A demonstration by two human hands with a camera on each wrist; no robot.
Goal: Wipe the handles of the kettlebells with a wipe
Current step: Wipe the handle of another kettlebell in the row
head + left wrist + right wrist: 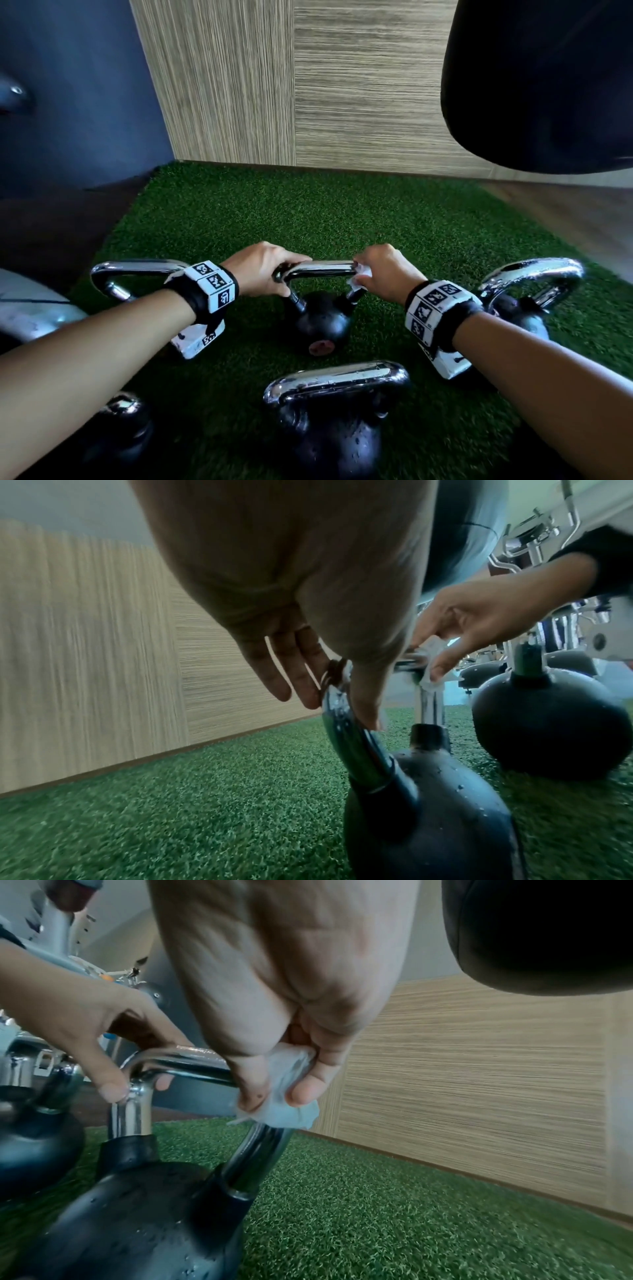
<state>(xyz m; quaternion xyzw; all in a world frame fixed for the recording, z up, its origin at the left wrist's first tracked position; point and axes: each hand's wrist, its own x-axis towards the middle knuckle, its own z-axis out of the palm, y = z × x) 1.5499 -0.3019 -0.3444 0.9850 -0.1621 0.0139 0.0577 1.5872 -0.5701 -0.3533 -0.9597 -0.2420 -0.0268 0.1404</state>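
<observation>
A black kettlebell (322, 322) with a chrome handle (322, 267) stands mid-turf. My left hand (274, 274) grips the handle's left corner, thumb and fingers on either side of the bar (143, 1074). My right hand (376, 274) pinches a crumpled white wipe (360, 275) around the handle's right corner. In the right wrist view the wipe (291, 1096) is wrapped over the bend between thumb and fingers. In the left wrist view my left fingers (294, 674) lie over the chrome leg (356, 745), and the wipe (432, 649) shows beyond it. Water drops dot the ball (445, 804).
More chrome-handled kettlebells stand around: one left (137, 269), one right (531, 274), one in front (335, 380), one at lower left (120, 406). Green turf (308, 212) runs to a wood-panel wall (308, 85). A black bag (541, 82) hangs at upper right.
</observation>
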